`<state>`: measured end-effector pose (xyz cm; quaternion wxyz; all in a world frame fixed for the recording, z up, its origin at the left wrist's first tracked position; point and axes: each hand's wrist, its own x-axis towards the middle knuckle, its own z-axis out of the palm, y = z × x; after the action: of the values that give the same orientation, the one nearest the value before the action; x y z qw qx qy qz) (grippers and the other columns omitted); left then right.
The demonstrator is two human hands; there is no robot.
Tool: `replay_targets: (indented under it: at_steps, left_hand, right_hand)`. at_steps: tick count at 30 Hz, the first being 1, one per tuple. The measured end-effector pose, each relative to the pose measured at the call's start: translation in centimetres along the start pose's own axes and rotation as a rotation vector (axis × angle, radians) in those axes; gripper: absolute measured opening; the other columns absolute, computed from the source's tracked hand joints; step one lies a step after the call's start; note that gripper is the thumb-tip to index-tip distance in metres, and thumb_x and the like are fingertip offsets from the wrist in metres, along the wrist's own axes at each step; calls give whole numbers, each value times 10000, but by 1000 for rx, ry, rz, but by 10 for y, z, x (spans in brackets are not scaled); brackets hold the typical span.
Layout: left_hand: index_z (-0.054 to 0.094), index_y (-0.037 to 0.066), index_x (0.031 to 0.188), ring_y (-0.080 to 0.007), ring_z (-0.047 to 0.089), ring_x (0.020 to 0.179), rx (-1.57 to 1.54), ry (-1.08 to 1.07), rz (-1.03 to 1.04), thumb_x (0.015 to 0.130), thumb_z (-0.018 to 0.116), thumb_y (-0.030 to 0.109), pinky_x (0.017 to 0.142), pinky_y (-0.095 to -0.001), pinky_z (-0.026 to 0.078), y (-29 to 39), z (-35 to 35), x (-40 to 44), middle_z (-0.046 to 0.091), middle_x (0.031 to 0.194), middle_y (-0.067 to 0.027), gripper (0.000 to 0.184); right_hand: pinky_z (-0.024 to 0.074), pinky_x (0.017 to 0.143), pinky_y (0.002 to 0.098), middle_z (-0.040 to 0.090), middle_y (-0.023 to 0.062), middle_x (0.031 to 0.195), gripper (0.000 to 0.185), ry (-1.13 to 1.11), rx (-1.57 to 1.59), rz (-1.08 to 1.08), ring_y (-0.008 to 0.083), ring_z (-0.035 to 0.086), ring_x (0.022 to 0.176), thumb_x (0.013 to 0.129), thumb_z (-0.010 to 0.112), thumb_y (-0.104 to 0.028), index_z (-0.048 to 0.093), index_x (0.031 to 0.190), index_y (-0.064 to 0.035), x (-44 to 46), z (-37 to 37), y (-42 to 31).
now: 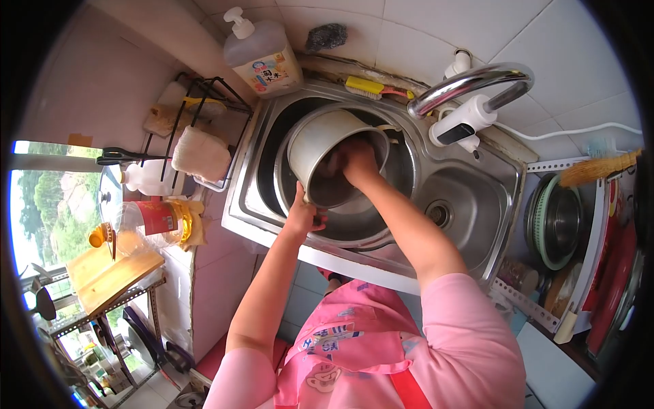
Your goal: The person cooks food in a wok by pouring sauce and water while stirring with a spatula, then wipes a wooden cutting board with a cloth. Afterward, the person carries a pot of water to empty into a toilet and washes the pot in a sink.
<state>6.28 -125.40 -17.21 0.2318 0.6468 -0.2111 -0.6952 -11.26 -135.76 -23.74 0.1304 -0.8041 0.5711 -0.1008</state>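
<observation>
A deep metal pot [319,133] is tilted on its side over a wide metal basin [402,160] in the left bowl of the sink [248,187]. My left hand [304,214] grips the pot's lower rim, its fingers bent at the edge. Inside the pot is my right hand [355,159], reaching in through the opening; its fingers are in shadow, and whatever they hold, if anything, cannot be made out.
Behind the sink are a large pump bottle [272,65], a yellow brush [364,86] and the curved faucet [477,78]. A wire rack [221,102] stands left, an oil bottle [160,221] below it. Plates [555,218] are on the right shelf.
</observation>
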Motion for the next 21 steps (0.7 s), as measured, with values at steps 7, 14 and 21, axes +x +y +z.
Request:
replay_targets:
  at_steps: [7,14,21]
  left_hand:
    - [160,354,1478,-244,611,775,-29,-9,-5,740,382,4,682,-390,543,1,1,-1,602,1046,-134,846]
    - [156,355,1478,-233,600,775,-18,-19,0,751,369,-4,700,-389,538,1,6,-3,599,1061,-122,838]
    - [-50,354,1511,-198,572,713,-10,-40,23,842,377,14,634,-365,528,-7,0,-3,587,1001,-112,863]
  right_hand:
    - [480,636,408,626,168,785,145,115,652,11,344,624,733,803,652,-151,611,844,-18,-35,-24,-14]
    - [459,840,479,645,183,931,348,173,378,230,377,584,984,776,695,-389,645,871,-58,-9,25,-23]
    - [404,997,452,467,209,1307,474,89,-32,-52,355,438,1235,814,603,-282,562,1210,-25,-5,32,4]
